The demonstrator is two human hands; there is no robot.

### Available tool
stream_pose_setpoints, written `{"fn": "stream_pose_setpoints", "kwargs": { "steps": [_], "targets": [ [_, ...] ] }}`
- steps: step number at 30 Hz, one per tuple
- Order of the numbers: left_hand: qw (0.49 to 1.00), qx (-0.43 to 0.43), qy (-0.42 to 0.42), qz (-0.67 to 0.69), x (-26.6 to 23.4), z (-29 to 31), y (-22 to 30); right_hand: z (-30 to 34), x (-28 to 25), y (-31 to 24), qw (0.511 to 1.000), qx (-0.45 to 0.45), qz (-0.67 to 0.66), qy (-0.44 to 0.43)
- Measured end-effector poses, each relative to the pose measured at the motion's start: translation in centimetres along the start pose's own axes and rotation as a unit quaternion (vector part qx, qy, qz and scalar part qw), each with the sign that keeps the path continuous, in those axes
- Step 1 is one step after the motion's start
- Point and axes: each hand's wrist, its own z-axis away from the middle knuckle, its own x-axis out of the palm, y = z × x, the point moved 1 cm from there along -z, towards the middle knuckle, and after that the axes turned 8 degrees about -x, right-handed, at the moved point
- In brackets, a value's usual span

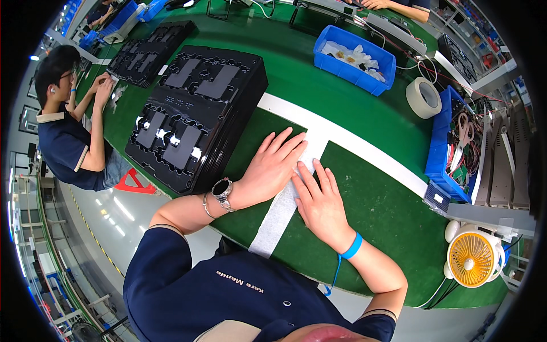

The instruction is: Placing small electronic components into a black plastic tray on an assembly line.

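My left hand lies flat with its fingers stretched out over a white stripe on the green table. Just to its right, my right hand rests palm down, fingers extended. Between them a whitish, textured strip runs along the stripe toward the table's near edge. Fingertips of both hands touch it or the stripe; which of the two is hard to tell, and the part under the fingers is hidden. Left of my left hand stands a stack of black plastic trays.
Behind lies a blue bin of small clear bags. A tape roll sits to the right, near another blue bin with scissors and cables. A yellow-and-white fan stands near right. A co-worker works at far left beside more black trays.
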Motion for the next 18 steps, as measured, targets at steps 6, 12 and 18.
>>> {"fn": "stream_pose_setpoints", "kwargs": {
  "steps": [6,12,18],
  "targets": [
    [1.0,-0.005,-0.013,0.014,-0.14,0.01,0.03,0.0,0.0,0.01,1.0,0.0,0.001,0.0],
    [1.0,-0.005,-0.01,0.013,-0.07,0.0,0.02,-0.03,0.0,0.0,1.0,0.0,0.001,0.002],
    [1.0,-0.003,-0.011,0.008,0.08,-0.08,-0.08,-0.04,-0.01,0.06,1.0,-0.004,0.016,-0.001]
  ]
}}
